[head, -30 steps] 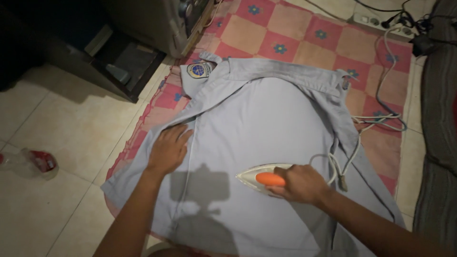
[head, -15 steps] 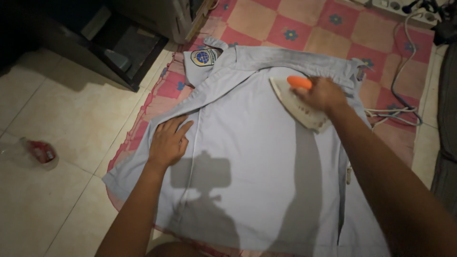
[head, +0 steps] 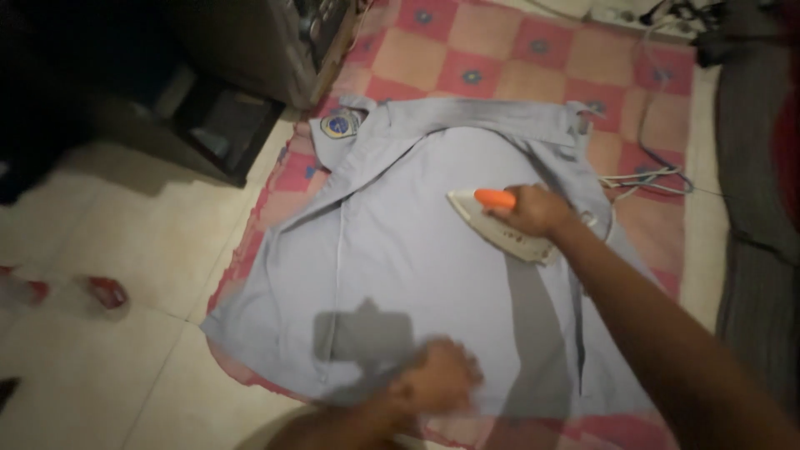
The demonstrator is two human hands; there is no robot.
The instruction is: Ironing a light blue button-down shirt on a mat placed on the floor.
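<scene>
Orange-handled iron (head: pixel 500 223) in right hand (head: pixel 533 210), atop grey shirt (head: pixel 417 250).

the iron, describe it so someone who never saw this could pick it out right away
On the pink checked floor mat lies a spread-out pale blue shirt. The iron sits on the shirt's right half, below the collar, gripped by the right hand. It is the only hard thing on the cloth: white pointed body, bright orange handle, white cord trailing right.

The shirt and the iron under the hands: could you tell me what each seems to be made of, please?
Shirt: thin woven cloth, matte pale blue, lying flat with soft folds. Iron, gripped by the right hand: likely pale plastic body with a glossy orange handle. Left hand, blurred, rests at the hem.
</scene>
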